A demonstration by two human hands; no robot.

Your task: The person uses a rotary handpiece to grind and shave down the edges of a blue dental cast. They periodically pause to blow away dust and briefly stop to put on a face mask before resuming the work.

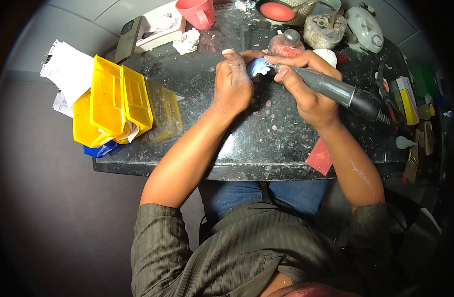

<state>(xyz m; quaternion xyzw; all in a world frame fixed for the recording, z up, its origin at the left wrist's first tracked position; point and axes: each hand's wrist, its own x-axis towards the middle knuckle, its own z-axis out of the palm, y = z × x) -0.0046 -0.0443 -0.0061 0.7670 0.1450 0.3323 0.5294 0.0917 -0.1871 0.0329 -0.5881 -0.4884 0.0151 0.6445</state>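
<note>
My left hand (233,83) is closed, with its thumb up, around a small pale-blue piece (259,67) with a lumpy, lobed edge. In my right hand (313,99) lies a grey and black rotary handpiece (331,90), held like a pen. Its tip points left and meets or nearly meets the blue piece; contact is too small to tell. Both hands are above the dark, dust-specked worktop (187,94). Just behind the handpiece stands a glass jar (286,45) with a rounded stopper and red contents.
Yellow bins (107,106) with papers stand at the left. Along the back are a phone (129,33), a white tray (160,29), a pink mug (196,14), a crusted bowl (325,29) and a white device (364,30). A red sheet (320,156) lies by the front edge.
</note>
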